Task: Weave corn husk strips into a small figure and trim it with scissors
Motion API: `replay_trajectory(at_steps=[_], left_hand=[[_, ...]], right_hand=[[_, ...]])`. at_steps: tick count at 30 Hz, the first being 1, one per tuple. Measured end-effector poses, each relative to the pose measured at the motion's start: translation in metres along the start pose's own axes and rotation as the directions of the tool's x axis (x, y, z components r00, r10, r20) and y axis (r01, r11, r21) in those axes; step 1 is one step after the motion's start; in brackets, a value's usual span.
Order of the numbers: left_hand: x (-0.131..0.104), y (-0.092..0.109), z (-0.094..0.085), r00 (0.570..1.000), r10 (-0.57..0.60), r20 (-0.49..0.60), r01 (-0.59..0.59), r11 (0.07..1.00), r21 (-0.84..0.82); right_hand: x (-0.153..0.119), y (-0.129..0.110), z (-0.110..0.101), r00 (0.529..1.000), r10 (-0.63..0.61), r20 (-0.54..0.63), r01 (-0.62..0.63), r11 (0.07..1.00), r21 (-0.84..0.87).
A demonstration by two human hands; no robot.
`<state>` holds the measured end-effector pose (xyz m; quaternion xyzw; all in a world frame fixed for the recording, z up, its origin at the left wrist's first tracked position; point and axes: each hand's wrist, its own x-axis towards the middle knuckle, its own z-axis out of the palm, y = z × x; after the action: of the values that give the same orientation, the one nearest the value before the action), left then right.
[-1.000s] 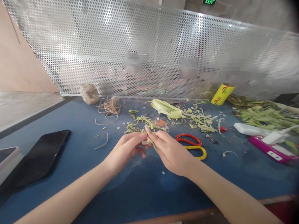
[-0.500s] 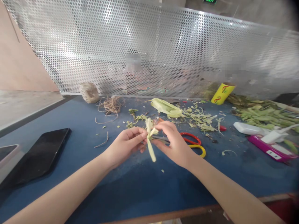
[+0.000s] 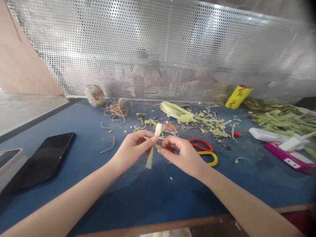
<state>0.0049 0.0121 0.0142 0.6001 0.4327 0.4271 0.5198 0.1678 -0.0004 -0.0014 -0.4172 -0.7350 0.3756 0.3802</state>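
Though slim, a pale plant strip (image 3: 158,130) between left hand (image 3: 134,146) and right hand (image 3: 182,155), both in narrow pinch on it.

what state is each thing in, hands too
left hand, pinching husk strips
right hand, fingers closed on husk strips
husk strips, bunched, ends sticking out
scissors, lying down, blades hidden, open or shut unclear
twine, loosely tangled
corn husk, lying on its side
black phone, lying flat, dark
yellow tube, tilted
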Motion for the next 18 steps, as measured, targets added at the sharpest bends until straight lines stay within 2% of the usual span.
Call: replay_trajectory(at_steps=[3,6,9,15,18], left_hand=[[0.0021,-0.0044,-0.0033,0.998,-0.06,0.028,0.064,0.976,-0.206],[0.003,-0.0065,-0.0066,0.994,-0.095,0.049,0.105,0.956,-0.276],[0.0021,-0.0054,-0.0085,0.99,-0.108,0.088,0.127,0.957,-0.261],[-0.001,-0.0015,-0.0102,0.99,-0.086,0.107,0.094,0.993,-0.067],[-0.001,-0.0021,-0.0102,0.989,-0.129,0.073,0.137,0.984,-0.116]], right_hand=[[0.0,0.0009,-0.0043,0.992,0.073,0.107,-0.09,0.982,0.163],[0.0001,0.0011,-0.0072,0.979,0.077,0.187,-0.122,0.962,0.244],[0.0007,0.0019,-0.0078,0.978,0.068,0.198,-0.116,0.963,0.244],[0.0028,0.0051,-0.0053,0.981,0.119,0.156,-0.155,0.958,0.241],[0.0035,0.0068,-0.0049,0.98,0.103,0.168,-0.144,0.956,0.257]])
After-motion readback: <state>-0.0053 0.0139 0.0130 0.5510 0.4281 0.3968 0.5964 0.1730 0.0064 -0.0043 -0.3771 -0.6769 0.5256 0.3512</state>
